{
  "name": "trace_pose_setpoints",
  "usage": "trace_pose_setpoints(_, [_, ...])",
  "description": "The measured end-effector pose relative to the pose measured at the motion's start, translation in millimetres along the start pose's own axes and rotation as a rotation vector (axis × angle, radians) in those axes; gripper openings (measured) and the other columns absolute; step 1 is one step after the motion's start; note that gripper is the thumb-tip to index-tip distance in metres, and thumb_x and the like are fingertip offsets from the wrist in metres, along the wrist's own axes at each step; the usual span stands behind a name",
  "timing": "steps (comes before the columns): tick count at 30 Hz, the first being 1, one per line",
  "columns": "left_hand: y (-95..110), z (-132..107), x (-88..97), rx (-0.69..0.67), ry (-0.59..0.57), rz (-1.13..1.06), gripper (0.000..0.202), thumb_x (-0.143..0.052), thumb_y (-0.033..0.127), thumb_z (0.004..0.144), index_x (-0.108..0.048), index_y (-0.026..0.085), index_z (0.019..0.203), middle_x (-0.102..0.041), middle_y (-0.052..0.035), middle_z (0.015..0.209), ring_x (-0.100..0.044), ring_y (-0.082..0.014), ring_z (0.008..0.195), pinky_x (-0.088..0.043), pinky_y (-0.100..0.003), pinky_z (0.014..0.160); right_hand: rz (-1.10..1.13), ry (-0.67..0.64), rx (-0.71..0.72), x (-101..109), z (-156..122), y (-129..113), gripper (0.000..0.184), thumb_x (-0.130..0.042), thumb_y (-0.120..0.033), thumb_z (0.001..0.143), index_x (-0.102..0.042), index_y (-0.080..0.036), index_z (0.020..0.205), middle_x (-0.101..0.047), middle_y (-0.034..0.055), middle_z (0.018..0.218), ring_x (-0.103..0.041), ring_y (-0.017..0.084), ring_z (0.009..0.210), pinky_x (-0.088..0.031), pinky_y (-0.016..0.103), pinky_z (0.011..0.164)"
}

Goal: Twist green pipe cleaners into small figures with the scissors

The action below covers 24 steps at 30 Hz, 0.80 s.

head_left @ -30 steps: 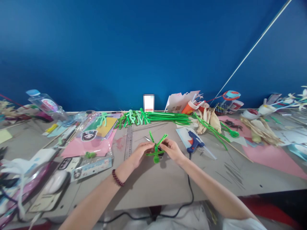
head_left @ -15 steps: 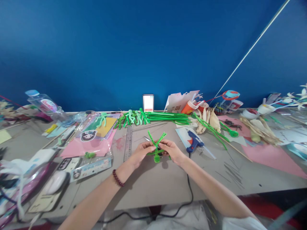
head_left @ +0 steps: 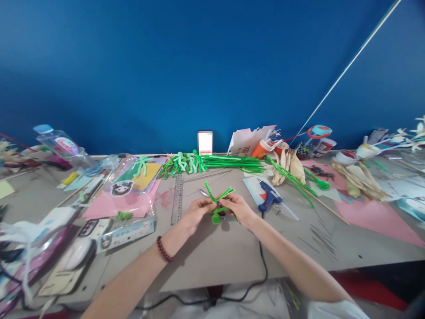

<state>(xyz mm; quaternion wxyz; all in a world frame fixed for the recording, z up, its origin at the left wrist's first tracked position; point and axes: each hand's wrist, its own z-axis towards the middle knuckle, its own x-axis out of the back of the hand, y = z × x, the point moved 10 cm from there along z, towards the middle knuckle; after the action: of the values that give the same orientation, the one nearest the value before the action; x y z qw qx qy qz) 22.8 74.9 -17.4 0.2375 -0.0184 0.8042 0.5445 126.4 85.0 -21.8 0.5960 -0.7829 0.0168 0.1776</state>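
Observation:
Between my two hands is a green pipe-cleaner figure (head_left: 216,219) with a round coiled end at the bottom and several fuzzy strands sticking up and out. My left hand (head_left: 198,212) pinches it from the left, thumb against the middle. From the right, my right hand (head_left: 236,210) grips the strands between thumb and fingers. A pointed metal blade (head_left: 203,192) shows just beyond my left fingers; its other end is hidden by the hands, so I cannot tell which hand holds it.
A blue glue gun (head_left: 270,197) lies right of my hands, its black cord (head_left: 264,261) running over the table edge. A ruler (head_left: 177,199) lies to the left. Green pipe cleaners (head_left: 232,164) line the back, beside a phone-like screen (head_left: 205,142). Plastic-wrapped papers (head_left: 122,190) lie left.
The green figure has turned a little in my fingers; its upper strands lean more to the right and the coiled end has shifted slightly up and left. Both hands stay in place.

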Motion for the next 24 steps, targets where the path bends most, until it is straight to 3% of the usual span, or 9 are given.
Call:
trace_pose_setpoints(5, [3,-4,-8.2,0.001,-0.055,-0.083,0.023,-0.081,0.028,0.057,-0.066,0.013,0.066,-0.063,-0.0007,0.062,-0.054,-0.0097,0.054,-0.041,-0.023,0.055,-0.072,-0.072,0.061,-3,-3,-16,0.027,-0.074,-0.036,0.062,-0.072,-0.016,0.081,-0.06,0.0006,0.067,-0.042,0.007,0.052,-0.025,0.021,0.044])
trace_pose_setpoints(9, [3,-3,-12.7,0.031,-0.109,-0.063,0.025,-0.08,0.031,0.058,-0.064,0.013,0.063,-0.061,-0.0003,0.06,-0.053,-0.0086,0.052,-0.04,-0.022,0.053,-0.101,-0.044,0.114,-2,-3,-20,0.026,-0.075,-0.038,0.061,-0.072,-0.016,0.075,-0.058,-0.0002,0.064,-0.041,0.007,0.051,-0.025,0.021,0.044])
trace_pose_setpoints(12, [6,1,-4.3,-0.009,-0.027,0.028,0.025,-0.079,0.032,0.058,-0.064,0.014,0.066,-0.064,-0.0007,0.064,-0.057,-0.0106,0.058,-0.042,-0.023,0.058,-0.1,0.032,0.102,3,-1,-14,0.03,-0.074,-0.042,0.06,-0.069,-0.015,0.071,-0.056,-0.0013,0.057,-0.038,0.006,0.047,-0.025,0.022,0.045])
trace_pose_setpoints(16, [30,-2,12.2,-0.268,0.17,0.237,0.029,-0.078,0.031,0.057,-0.058,0.017,0.074,-0.063,0.0006,0.07,-0.058,-0.0137,0.067,-0.044,-0.026,0.065,-0.108,0.102,0.108,5,0,-12,0.033,-0.074,-0.043,0.057,-0.065,-0.014,0.07,-0.055,-0.0018,0.057,-0.038,0.006,0.046,-0.025,0.022,0.045])
trace_pose_setpoints(20, [62,-25,17.3,-0.611,0.394,0.635,0.025,-0.072,0.029,0.065,-0.055,0.02,0.08,-0.055,0.0024,0.072,-0.051,-0.0123,0.068,-0.04,-0.025,0.064,-0.128,0.169,0.166,9,-2,-18,0.028,-0.072,-0.04,0.06,-0.063,-0.015,0.067,-0.052,-0.0024,0.057,-0.04,0.007,0.049,-0.028,0.022,0.046])
trace_pose_setpoints(24, [64,-32,-5.9,-0.749,0.256,0.834,0.011,-0.06,0.03,0.079,-0.06,0.019,0.08,-0.056,-0.0003,0.076,-0.047,-0.0115,0.064,-0.04,-0.025,0.062,-0.159,0.203,0.212,11,-4,-19,0.023,-0.07,-0.037,0.064,-0.062,-0.016,0.067,-0.053,-0.0017,0.06,-0.044,0.008,0.052,-0.033,0.022,0.048])
